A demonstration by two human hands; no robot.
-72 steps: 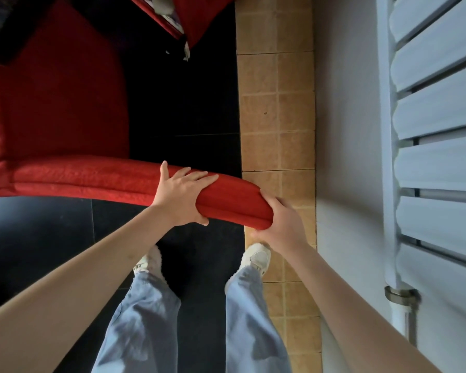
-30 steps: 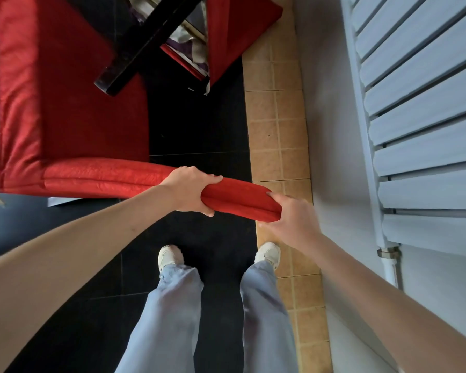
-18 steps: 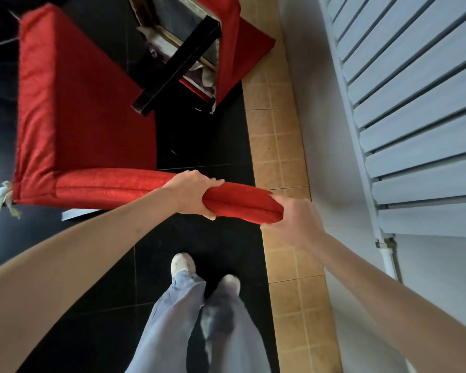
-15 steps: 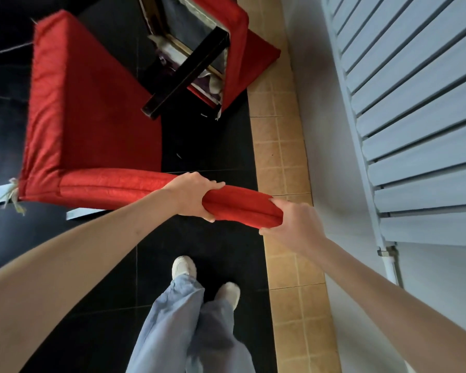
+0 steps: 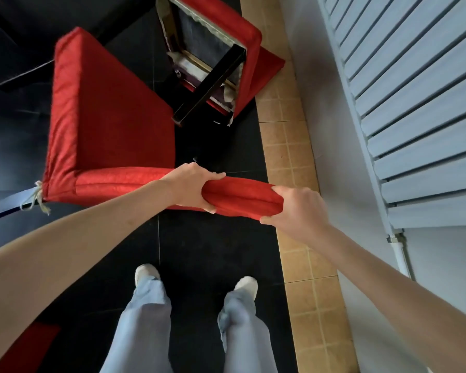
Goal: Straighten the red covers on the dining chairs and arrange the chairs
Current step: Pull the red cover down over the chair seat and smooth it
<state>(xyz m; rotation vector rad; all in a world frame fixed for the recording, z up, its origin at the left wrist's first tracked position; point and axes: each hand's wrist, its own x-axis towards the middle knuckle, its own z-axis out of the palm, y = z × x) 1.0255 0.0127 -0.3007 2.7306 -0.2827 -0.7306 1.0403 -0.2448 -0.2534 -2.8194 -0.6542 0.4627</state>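
A glossy black tiled floor [image 5: 205, 251] fills the middle of the frame, with a pale blue slatted radiator [image 5: 414, 109] down the right edge. At centre left stands a dining chair in a red fabric cover [image 5: 111, 122], seen from above. At upper centre a second red-covered chair [image 5: 242, 52] lies tipped over, its black wooden leg [image 5: 210, 87] exposed. The left hand [image 5: 191, 187] grips the top of the near chair's backrest, fingers curled over it. The right hand [image 5: 296, 208] clamps the backrest's right end.
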